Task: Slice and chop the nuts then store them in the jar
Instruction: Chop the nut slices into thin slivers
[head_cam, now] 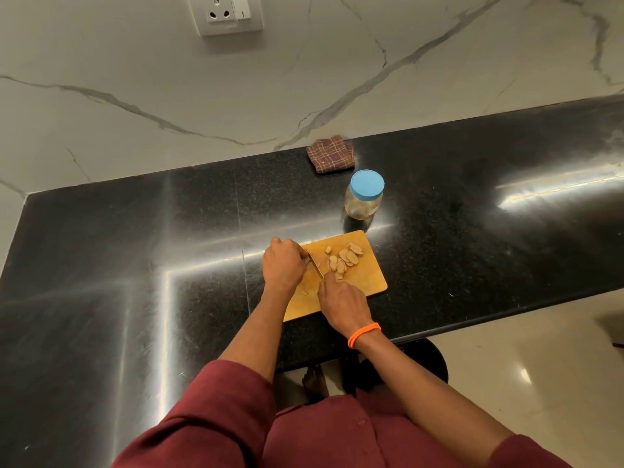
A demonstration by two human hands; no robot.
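Note:
A wooden cutting board (369, 276) lies on the black counter. Several pale nuts (344, 260) lie on its far half, and one small piece (305, 292) sits near the left edge. My right hand (342, 304) grips the knife's handle, and the knife (315, 267) points its blade up and left across the board. My left hand (283, 265) is curled at the blade's tip and pins a nut there, mostly hidden under its fingers. A clear jar (363, 204) with a blue lid (367, 184) on it stands just beyond the board.
A folded brown checked cloth (331, 154) lies at the back of the black counter (135, 265), against the marble wall. A wall socket (226, 13) is high up. The counter's front edge runs below the board, with a dark stool (425, 361) and pale floor beneath.

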